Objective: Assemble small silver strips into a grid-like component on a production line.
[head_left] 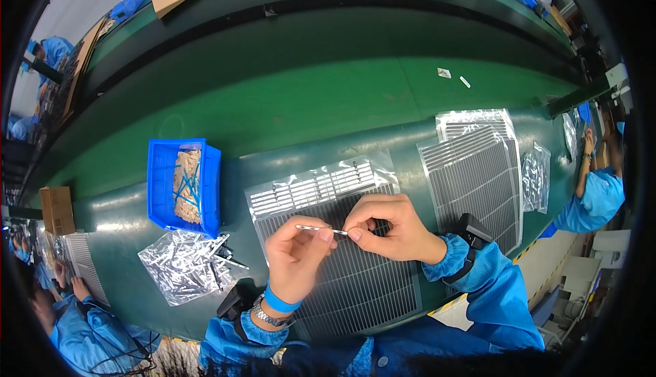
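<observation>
Two hands meet over the middle of the dark green counter (pixel 328 90), each pinching an end of one thin, straight metal pin (pixel 321 228) held level between them. The left hand (pixel 297 254) grips the pin between thumb and forefinger, its other fingers curled in; a blue band and a metal-link watch sit on its wrist. The right hand (pixel 393 227) closes thumb and fingertips on the pin's other end. Both forearms wear glossy blue sleeves with gathered cuffs.

Directly beneath the hands lies a flat grey ribbed panel (pixel 355 288), its surface lined with fine parallel ridges, partly tucked in a clear crinkled plastic bag (pixel 321 186) whose upper part shows rows of small pale strips. Just beside it on the right is a stack of similar ribbed panels (pixel 478 179) in shiny film. Left of the hands, a heap of slim silvery pins (pixel 184 264) rests on a wrinkled transparent sheet. Above that heap stands a rectangular blue plastic bin (pixel 183 186) holding tan pieces and thin blue strands. A small brown cardboard box (pixel 57 210) sits near the counter's left edge. Other people in blue coats work at the far left and right.
</observation>
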Demonstrator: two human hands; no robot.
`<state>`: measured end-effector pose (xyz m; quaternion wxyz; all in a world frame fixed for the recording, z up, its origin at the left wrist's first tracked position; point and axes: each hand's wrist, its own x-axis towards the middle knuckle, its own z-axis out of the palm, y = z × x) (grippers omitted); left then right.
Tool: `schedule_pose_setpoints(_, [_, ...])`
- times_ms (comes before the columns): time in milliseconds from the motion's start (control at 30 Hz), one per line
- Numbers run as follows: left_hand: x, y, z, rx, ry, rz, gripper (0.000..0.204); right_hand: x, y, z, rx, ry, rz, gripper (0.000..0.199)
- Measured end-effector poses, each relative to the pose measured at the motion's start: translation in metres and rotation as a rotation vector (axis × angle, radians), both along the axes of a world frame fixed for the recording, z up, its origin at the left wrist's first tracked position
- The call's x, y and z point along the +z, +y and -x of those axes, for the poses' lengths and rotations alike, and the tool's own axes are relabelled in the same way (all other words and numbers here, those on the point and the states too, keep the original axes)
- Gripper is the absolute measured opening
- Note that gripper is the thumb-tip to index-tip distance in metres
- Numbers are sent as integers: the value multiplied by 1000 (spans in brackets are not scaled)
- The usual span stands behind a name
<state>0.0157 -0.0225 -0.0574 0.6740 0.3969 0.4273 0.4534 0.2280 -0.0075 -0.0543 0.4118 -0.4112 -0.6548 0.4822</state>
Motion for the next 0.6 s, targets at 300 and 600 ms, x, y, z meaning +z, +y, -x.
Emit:
schedule_pose_setpoints(300, [-7, 0, 4, -82, -128, 28, 12, -1, -1, 0, 10, 34, 8, 6])
schedule_pose_setpoints(600, [-13, 0, 5, -178, -388, 72, 10, -2, 1, -1, 38, 41, 47, 6])
